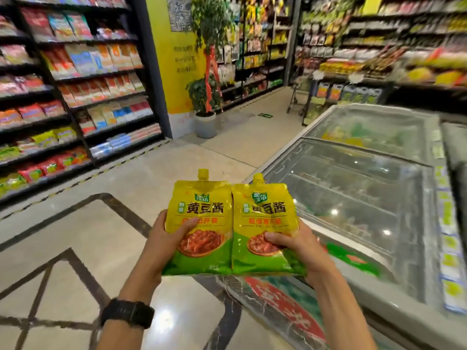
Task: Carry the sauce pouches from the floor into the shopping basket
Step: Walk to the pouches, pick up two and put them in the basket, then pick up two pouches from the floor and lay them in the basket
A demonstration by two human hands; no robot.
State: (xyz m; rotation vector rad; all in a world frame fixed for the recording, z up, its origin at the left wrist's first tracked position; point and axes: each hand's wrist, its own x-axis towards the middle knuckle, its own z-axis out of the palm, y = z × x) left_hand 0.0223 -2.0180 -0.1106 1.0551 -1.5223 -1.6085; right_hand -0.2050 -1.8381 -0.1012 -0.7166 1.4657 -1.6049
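Note:
Two yellow-and-green sauce pouches with spouts on top are held upright side by side in front of me, above the floor. My left hand grips the left pouch, thumb across its front. My right hand grips the right pouch the same way. The pouches touch along their inner edges. A black watch sits on my left wrist. No shopping basket is in view.
A glass-topped chest freezer runs along the right, its corner just below my hands. Stocked shelves line the left. A potted plant stands by a yellow pillar ahead. A trolley stands in the far aisle.

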